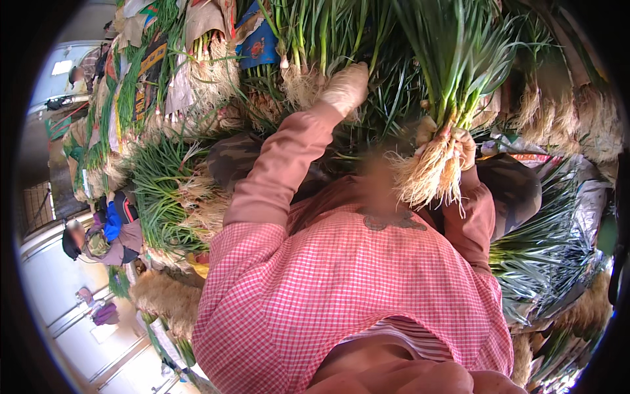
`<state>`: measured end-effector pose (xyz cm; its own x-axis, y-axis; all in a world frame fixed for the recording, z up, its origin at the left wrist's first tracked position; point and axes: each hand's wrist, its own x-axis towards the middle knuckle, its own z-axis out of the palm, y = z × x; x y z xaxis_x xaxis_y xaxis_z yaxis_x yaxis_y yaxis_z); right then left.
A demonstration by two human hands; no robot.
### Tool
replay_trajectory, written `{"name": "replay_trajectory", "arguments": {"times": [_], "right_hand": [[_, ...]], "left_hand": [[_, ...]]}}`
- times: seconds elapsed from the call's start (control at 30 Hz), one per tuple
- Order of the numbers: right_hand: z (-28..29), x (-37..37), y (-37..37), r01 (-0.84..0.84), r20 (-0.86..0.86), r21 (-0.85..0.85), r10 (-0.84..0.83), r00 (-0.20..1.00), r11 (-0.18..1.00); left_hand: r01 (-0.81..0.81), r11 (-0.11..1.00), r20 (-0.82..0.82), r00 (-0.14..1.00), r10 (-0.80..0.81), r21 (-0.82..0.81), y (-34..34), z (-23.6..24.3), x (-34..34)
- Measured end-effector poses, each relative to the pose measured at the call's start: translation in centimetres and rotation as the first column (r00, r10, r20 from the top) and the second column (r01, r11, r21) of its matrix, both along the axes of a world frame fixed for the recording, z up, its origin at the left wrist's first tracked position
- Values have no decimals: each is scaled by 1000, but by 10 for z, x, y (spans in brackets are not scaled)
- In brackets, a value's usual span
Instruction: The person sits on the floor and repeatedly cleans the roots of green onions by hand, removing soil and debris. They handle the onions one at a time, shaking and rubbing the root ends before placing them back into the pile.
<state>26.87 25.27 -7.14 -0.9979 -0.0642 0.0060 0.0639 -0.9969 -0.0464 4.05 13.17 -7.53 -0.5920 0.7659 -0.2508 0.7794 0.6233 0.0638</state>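
Observation:
My right hand (466, 148), in a pale glove, is closed round the base of a bunch of green garlic (456, 98). Its long flat leaves point away from me, and its pale, shaggy roots (430, 174) hang toward my chest. Further left, my left hand (346, 88), also gloved, rests curled among the stalks of a heap of green garlic (318, 39). Its fingertips are hidden, so what they hold cannot be made out. Pale roots (302, 85) stick out beside that hand.
More rooted bundles (548, 118) lie at the far right, and others (210, 72) stand wrapped at the far left. Loose leafy piles flank me at left (157, 190) and right (538, 243). Another person (125, 236) is at the left, near a pale wall.

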Motion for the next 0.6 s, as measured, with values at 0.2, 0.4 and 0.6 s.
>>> {"name": "replay_trajectory", "arguments": {"times": [0.2, 0.4, 0.6], "right_hand": [[-3, 0, -2, -27, -45, -38, 25, 999, 999], [-33, 1, -2, 19, -38, 151, -14, 999, 988], [-55, 5, -5, 53, 137, 73, -63, 989, 996]], "left_hand": [[-506, 776, 302, 859, 414, 376, 22, 31, -13], [-258, 927, 537, 840, 75, 273, -1, 40, 62], [-836, 517, 979, 107, -176, 185, -1, -9, 87]]}}
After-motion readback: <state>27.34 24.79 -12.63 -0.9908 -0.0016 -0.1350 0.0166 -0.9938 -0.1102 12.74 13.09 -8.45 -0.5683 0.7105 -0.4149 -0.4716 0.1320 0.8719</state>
